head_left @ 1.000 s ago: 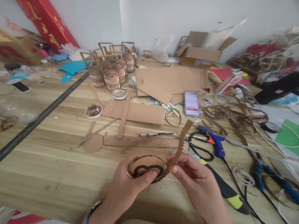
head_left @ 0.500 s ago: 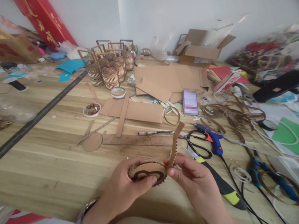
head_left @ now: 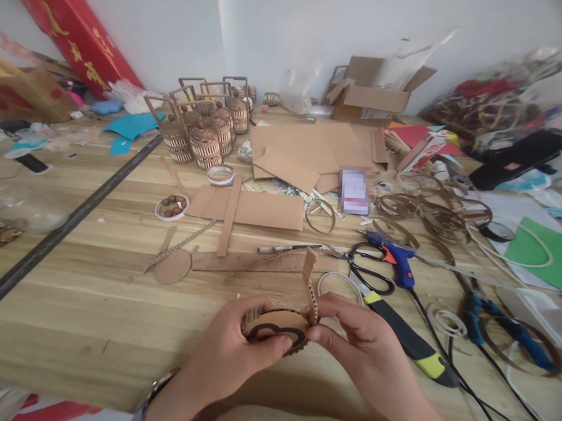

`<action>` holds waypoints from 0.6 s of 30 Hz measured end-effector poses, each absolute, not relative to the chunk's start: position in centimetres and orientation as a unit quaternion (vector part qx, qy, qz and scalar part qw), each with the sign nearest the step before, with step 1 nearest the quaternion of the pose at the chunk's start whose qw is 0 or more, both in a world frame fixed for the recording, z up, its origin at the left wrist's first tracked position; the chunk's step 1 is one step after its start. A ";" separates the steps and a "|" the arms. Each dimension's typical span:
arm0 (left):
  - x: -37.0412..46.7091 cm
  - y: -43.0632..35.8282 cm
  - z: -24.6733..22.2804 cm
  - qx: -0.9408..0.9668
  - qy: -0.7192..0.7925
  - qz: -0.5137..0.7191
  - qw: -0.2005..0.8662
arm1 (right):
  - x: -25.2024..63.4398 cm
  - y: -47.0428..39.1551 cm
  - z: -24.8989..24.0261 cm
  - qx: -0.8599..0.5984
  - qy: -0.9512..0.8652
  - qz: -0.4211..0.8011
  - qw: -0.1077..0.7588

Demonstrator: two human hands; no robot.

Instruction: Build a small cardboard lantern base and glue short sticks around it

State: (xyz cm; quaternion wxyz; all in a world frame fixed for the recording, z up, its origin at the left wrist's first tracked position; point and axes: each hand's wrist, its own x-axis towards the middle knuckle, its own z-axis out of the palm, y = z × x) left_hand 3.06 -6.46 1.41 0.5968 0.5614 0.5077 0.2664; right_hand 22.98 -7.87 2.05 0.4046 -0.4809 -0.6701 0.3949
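Note:
My left hand [head_left: 243,343] grips a round cardboard disc [head_left: 261,319] with a dark curved outline on its top, the thumb pressed on that face. Along the disc's edge runs corrugated card. My right hand [head_left: 349,340] pinches a corrugated cardboard strip [head_left: 309,275] against the disc's right side, and the strip's free end stands up above the fingers. Just beyond my right hand lies a white ring [head_left: 336,282]. A utility knife [head_left: 404,333] with a black and yellow handle is to its right.
Scissors [head_left: 374,275], a blue glue gun [head_left: 401,261] and pliers [head_left: 476,318] lie at right with black cables. Cardboard sheets [head_left: 307,149], a phone [head_left: 355,190] and brown strip coils [head_left: 432,206] lie farther back. Several small lidded baskets [head_left: 206,145] stand at back left; a loose cardboard circle [head_left: 172,266] is nearer.
The strip's upright end has swung left and sits lower, closer to the disc. My right hand has shifted slightly left with it; my left hand keeps its hold.

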 end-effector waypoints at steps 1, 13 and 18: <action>3.1 -6.5 1.6 0.555 0.507 0.268 0.602 | 23.0 -7.9 1.9 -0.482 -0.665 0.402 0.404; 3.0 -6.5 1.7 0.627 0.488 0.257 0.551 | 23.2 -8.1 2.2 -0.480 -0.676 0.399 0.390; 3.1 -6.0 2.5 0.641 0.496 0.234 0.537 | 23.2 -8.3 1.6 -0.492 -0.670 0.405 0.381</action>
